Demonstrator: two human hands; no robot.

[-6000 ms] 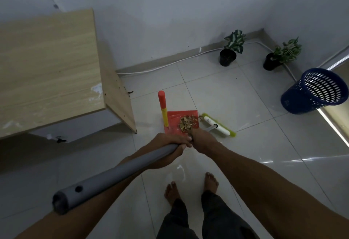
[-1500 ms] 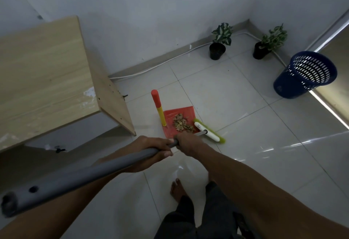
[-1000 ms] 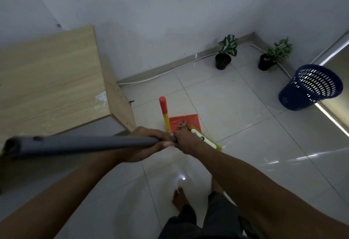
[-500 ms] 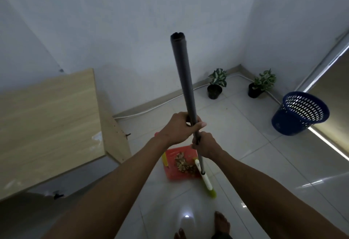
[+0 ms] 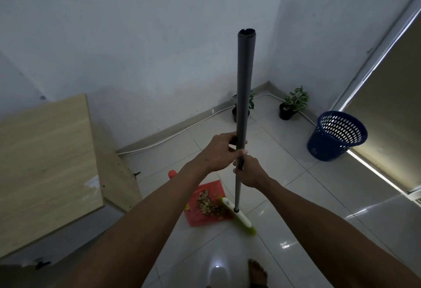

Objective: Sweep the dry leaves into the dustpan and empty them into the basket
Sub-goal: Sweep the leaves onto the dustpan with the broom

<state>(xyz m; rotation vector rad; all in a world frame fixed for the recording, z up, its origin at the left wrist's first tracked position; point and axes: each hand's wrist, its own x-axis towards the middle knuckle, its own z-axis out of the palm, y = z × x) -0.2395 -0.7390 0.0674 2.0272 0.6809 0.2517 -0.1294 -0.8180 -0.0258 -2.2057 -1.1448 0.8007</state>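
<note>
A long grey broom handle (image 5: 244, 87) stands nearly upright in front of me. My left hand (image 5: 219, 151) grips it higher up, and my right hand (image 5: 249, 170) grips it just below. The white and green broom head (image 5: 239, 217) rests on the tiled floor at the right edge of the red dustpan (image 5: 200, 218). A pile of dry leaves (image 5: 208, 205) lies in the dustpan. The dustpan's orange and yellow handle tip (image 5: 172, 173) shows behind my left forearm. The blue perforated basket (image 5: 335, 136) stands at the right, by the lit doorway.
A wooden table (image 5: 45, 164) fills the left side. Two potted plants, one (image 5: 243, 109) behind the broom handle and one (image 5: 292, 103) in the corner, stand by the far wall. A white cable runs along the skirting. My bare foot (image 5: 257, 273) shows at the bottom.
The broom handle swung from lying low across my left up to nearly vertical. My view tilted up. The broom head moved to the dustpan's right edge.
</note>
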